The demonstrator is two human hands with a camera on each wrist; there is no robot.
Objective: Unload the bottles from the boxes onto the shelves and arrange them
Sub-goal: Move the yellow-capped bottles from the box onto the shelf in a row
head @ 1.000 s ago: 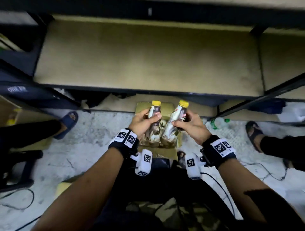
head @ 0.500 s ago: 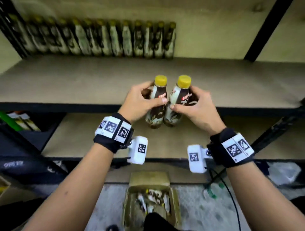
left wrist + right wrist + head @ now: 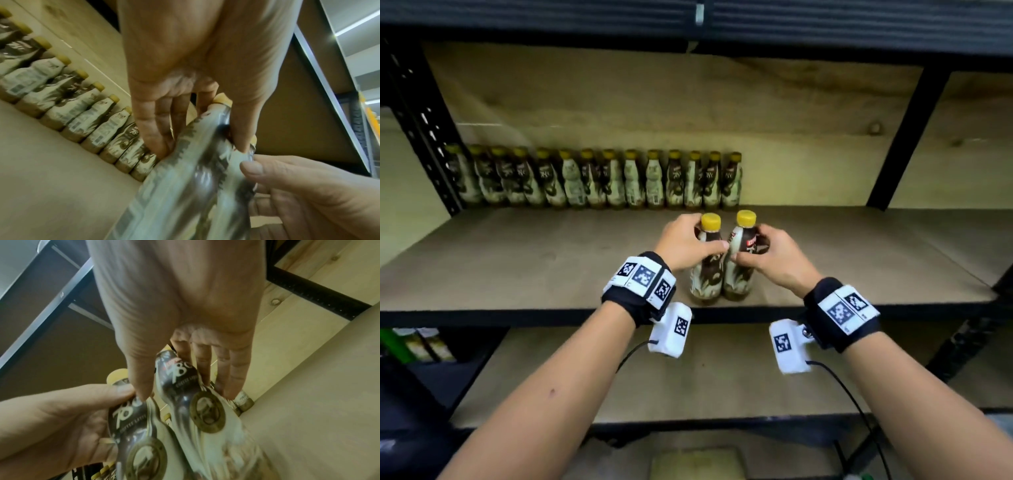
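Two yellow-capped coffee bottles with brown and cream labels stand side by side over the front part of the wooden shelf. My left hand grips the left bottle around its upper body. My right hand grips the right bottle the same way. Whether the bottles' bases touch the board I cannot tell. In the left wrist view the left hand wraps the left bottle. In the right wrist view the right hand wraps the right bottle. A row of bottles lines the shelf's back wall.
Black metal uprights frame the shelf bay, with another upright on the right. Bare board lies right of the bottle row. A lower shelf sits beneath. The top of a cardboard box shows at the bottom edge.
Both hands have lifted the two bottles from the box on the floor up to the shelf level and carried them forward over the shelf board, closer to the back row.
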